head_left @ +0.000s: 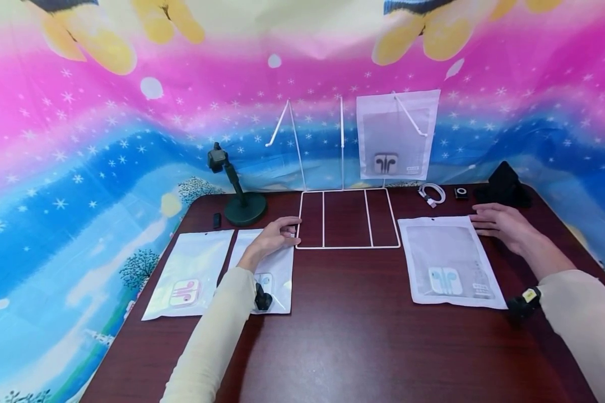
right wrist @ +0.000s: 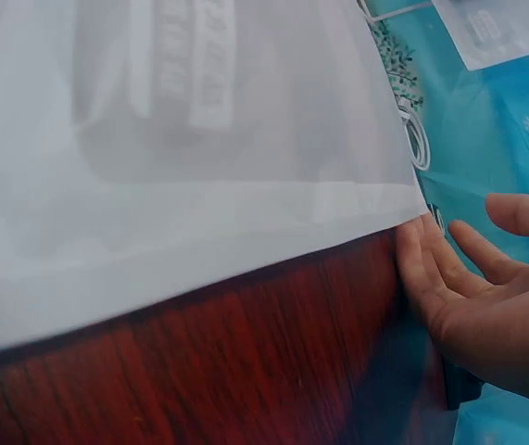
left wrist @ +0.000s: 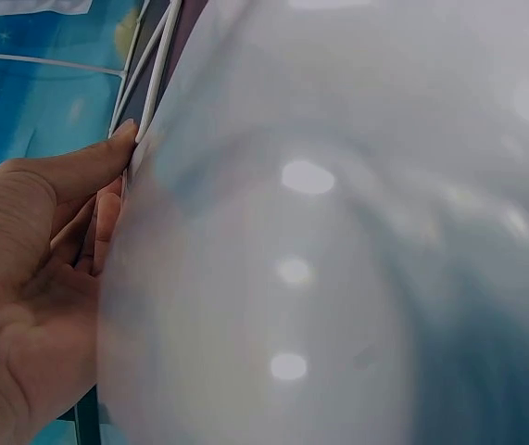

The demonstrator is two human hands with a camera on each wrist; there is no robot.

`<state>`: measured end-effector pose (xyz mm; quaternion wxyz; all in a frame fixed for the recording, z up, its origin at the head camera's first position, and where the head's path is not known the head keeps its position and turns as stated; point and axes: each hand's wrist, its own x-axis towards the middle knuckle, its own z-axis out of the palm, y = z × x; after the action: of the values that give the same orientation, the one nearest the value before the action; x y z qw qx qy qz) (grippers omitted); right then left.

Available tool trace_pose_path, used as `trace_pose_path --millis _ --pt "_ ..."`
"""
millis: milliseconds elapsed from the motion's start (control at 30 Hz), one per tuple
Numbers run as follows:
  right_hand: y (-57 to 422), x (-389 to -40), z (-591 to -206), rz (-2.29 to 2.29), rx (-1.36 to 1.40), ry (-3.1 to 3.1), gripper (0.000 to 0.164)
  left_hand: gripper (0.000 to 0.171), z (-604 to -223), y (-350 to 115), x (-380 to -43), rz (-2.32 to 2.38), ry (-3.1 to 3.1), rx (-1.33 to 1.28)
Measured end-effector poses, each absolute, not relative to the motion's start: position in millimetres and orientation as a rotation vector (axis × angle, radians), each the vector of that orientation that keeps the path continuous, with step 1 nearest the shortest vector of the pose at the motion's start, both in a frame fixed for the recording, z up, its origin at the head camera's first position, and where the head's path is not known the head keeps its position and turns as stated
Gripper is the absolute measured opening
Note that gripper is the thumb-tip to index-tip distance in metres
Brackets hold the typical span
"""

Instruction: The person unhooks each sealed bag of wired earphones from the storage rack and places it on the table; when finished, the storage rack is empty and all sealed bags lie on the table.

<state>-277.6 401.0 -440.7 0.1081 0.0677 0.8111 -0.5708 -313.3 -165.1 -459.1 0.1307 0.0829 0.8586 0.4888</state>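
My left hand (head_left: 273,239) reaches over a white pouch (head_left: 281,296) to a white wire display rack (head_left: 348,247), pinching the left wire of its base. In the left wrist view, the thumb (left wrist: 107,159) lies against that wire with the fingers bent behind it. Beside the upper right corner of another pouch (head_left: 451,243), my right hand (head_left: 504,224) has its fingers extended. The right wrist view puts these fingertips right at the pouch's corner. Blue-and-white earphones in a case (head_left: 445,281) show through this pouch. One more pouch (head_left: 398,126), with dark earphones, hangs from the rack's right hook.
At far left lies a pouch (head_left: 201,252) with pink earphones. A dark stand (head_left: 245,209) and a small black object (head_left: 217,220) are behind it. A coiled white cable (head_left: 433,194), a small dark square device (head_left: 461,193) and a black holder (head_left: 504,184) sit at the back right.
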Motion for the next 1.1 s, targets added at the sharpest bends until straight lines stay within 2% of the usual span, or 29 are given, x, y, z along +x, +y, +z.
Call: trace_pose_path --millis 300,533,600,967,1100 --pt "405 -280 -431 -1.824 0.173 2.331 0.056 0.06 -458 -164 -313 1.391 2.512 0.226" --pt "391 -289 -400 -2.115 0.096 2.147 0.04 0.059 -458 -165 -312 1.398 2.505 0.242" --pt "385 -292 -389 -2.178 0.069 2.11 0.041 0.059 -458 -165 -313 1.402 2.501 0.24" --pt "354 -311 -335 -2.399 -0.071 1.979 0.072 0.059 -458 -166 -312 1.408 2.5 0.23" --pt "341 -319 -321 -2.459 -0.1 1.966 0.072 0.058 -458 -166 -312 1.414 2.503 0.24"
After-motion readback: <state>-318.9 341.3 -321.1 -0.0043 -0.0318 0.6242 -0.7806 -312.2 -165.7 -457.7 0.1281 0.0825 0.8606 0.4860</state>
